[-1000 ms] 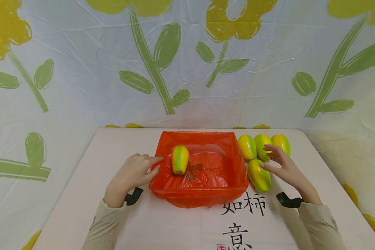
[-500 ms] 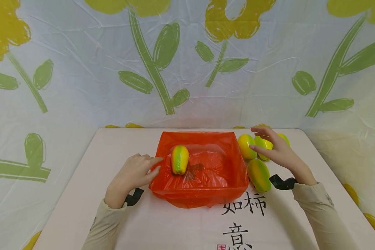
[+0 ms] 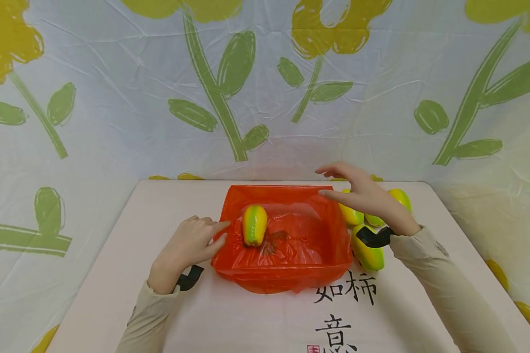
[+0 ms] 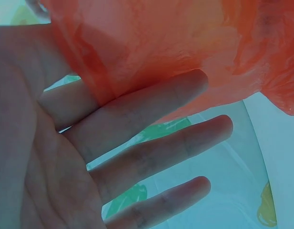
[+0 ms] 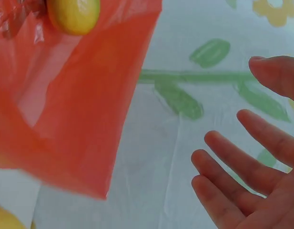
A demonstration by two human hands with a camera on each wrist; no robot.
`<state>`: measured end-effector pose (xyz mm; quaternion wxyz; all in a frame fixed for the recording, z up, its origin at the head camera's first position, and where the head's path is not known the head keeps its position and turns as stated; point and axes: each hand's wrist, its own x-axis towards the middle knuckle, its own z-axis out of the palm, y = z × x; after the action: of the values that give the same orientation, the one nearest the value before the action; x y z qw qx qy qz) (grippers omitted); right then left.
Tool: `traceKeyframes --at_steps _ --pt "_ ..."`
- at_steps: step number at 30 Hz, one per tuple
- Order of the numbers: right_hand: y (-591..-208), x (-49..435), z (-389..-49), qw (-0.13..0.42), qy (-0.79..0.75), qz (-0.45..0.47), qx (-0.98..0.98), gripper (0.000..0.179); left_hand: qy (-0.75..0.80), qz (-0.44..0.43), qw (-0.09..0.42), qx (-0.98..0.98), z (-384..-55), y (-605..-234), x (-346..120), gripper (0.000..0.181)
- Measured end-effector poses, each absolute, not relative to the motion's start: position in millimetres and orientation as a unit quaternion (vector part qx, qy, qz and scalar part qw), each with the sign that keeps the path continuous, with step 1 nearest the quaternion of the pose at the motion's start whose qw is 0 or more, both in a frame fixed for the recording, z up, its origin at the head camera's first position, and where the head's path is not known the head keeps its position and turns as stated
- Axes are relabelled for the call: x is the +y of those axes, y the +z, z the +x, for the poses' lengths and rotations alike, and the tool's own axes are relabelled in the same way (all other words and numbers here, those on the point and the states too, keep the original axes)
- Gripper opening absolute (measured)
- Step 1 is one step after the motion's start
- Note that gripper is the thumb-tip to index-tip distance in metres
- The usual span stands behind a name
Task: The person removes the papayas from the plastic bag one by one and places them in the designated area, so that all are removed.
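A red plastic bag (image 3: 282,277), spread open in a box shape, stands mid-table. One yellow-green papaya (image 3: 254,225) lies inside it. At the bag's left rim, my left hand (image 3: 192,245) holds the edge, thumb and index finger inside, the other fingers straight along the outer wall. In the left wrist view these outer fingers (image 4: 151,109) lie against the red plastic (image 4: 151,43). My right hand (image 3: 357,196) hovers over the bag's far right corner with nothing in it. The right wrist view shows its fingers (image 5: 242,164) spread, apart from the plastic.
More papayas sit right of the bag, partly hidden by the right hand and wrist; the nearest papaya (image 3: 371,255) lies below the wrist. The table (image 3: 229,318) carries black brush characters (image 3: 333,333). A cloth with flower prints (image 3: 291,147) hangs behind and at the sides.
My right hand has moved left and away from me, from above the papayas to the bag's far right corner. My left hand, the bag and the papayas have stayed in place.
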<state>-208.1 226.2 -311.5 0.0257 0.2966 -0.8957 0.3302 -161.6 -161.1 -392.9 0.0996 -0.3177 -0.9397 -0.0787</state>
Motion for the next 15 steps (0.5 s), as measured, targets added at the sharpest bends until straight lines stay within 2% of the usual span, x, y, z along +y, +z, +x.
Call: traceKeyframes --at_steps 6,15 --pt "-307.1 189.6 -220.3 0.008 0.3 0.353 -0.886 0.047 -0.077 -0.318 0.101 -0.939 -161.6 -393.1 -161.8 0.032" --pt "-320.5 128.4 -230.0 -0.066 0.268 0.413 -0.868 0.045 -0.076 -0.326 0.107 -0.936 -162.3 -393.6 -162.6 0.032"
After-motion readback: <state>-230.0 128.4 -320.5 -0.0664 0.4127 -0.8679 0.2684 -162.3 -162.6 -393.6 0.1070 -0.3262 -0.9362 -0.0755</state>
